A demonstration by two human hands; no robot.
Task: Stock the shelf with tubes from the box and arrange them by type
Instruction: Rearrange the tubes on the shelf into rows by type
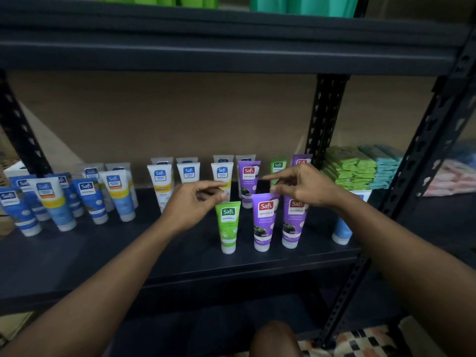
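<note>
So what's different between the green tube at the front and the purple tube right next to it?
The green tube has a green body and green logo patch; the purple tube has a purple body, a red logo patch and dark fruit pictured low down. The green one stands nearer the left hand, the purple one under the right hand. Both stand cap-down with white caps and read Safi Naturals.

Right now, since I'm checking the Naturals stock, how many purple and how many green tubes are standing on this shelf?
Purple tubes: 4 (two in the front row, two further back)
Green tubes: 2 (one in front, one at the back)
Total: 6
</note>
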